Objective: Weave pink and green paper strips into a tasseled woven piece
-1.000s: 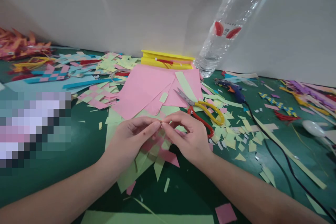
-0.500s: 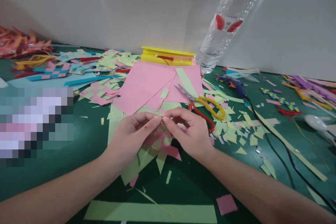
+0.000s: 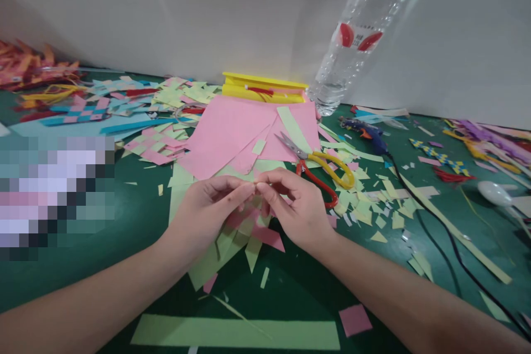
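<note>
Fingertips of my left hand [image 3: 205, 207] and my right hand [image 3: 298, 207] meet in a pinch at the middle of the view. Whatever lies between them is too small and covered to make out. Beneath and behind the hands are pink paper strips [image 3: 269, 237] and pale green paper [image 3: 207, 263], partly hidden by the fingers. Just beyond my right hand, scissors [image 3: 323, 161] with one yellow and one red handle lie with their blades on a pink sheet [image 3: 236, 130].
A tilted plastic bottle [image 3: 348, 50] leans on the wall beside a yellow holder [image 3: 263, 91]. To the right lie a blue glue gun [image 3: 371, 135] with a black cord, paper scraps and a white spoon [image 3: 493, 193]. A green strip [image 3: 236, 333] lies in front.
The whole view has shifted very slightly. Both hands keep their fingertips pinched together in nearly the same place, and the things on the table stay where they were.
</note>
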Motion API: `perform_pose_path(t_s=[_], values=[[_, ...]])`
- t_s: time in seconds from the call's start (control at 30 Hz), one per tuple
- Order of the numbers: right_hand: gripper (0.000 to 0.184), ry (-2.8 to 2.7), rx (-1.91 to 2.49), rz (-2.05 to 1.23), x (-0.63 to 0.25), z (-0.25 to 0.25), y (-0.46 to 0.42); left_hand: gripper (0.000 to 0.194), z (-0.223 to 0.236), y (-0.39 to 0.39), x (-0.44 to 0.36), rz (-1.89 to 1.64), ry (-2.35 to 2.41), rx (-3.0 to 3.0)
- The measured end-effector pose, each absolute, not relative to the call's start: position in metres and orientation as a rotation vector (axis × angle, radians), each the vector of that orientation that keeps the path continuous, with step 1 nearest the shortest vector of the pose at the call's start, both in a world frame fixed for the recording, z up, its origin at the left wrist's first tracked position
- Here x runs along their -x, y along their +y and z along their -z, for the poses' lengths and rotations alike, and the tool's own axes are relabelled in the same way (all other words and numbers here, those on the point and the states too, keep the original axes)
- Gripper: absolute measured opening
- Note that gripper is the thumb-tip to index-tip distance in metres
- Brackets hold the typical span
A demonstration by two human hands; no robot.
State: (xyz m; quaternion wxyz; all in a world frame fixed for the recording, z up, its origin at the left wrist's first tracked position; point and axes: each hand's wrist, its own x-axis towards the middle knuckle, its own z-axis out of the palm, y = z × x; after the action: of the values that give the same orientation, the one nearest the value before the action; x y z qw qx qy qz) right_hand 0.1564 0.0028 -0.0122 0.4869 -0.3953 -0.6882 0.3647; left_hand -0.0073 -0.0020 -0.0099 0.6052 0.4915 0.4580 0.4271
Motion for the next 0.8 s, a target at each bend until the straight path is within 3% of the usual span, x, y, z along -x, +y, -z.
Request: perform_pose_path(t_s=[0.8], values=[[0.015, -1.51, 0.976, -1.111, -0.1549, 0.012, 0.0008, 0.036, 0.0047, -0.0027, 0.004, -1.002, 1.164, -1.16]])
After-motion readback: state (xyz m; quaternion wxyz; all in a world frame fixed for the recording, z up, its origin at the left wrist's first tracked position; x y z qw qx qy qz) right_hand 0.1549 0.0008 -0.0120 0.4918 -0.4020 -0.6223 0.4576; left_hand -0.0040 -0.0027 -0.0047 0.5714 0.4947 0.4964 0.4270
